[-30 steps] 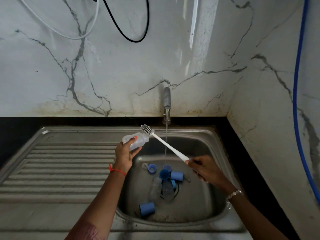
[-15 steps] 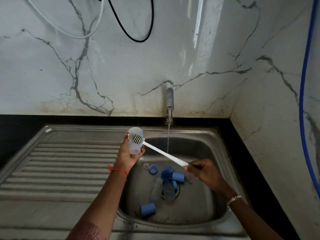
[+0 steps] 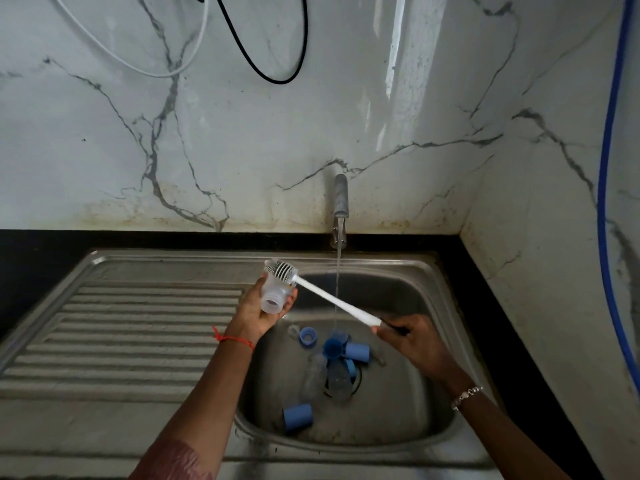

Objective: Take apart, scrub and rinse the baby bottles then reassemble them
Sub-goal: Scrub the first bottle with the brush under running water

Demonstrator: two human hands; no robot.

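My left hand (image 3: 258,315) grips a clear baby bottle (image 3: 273,295) over the sink's left rim, its open neck facing me. My right hand (image 3: 412,342) holds the handle end of a white bottle brush (image 3: 332,299). The bristle head (image 3: 281,270) rests against the bottle's far end, on the outside. Down in the steel sink basin (image 3: 408,393) lie several blue caps and rings (image 3: 356,351), one blue cap (image 3: 297,417) near the front, and clear bottles (image 3: 337,375) over the drain.
The tap (image 3: 340,202) on the back wall runs a thin stream of water (image 3: 337,289) into the basin. A ribbed steel draining board (image 3: 121,334) lies to the left. Black counter (image 3: 485,306) and a marble wall close the right side. Cables hang above.
The bottle has been turned in my left hand so its open neck now faces me. The brush head has moved from the bottle's mouth to its far end.
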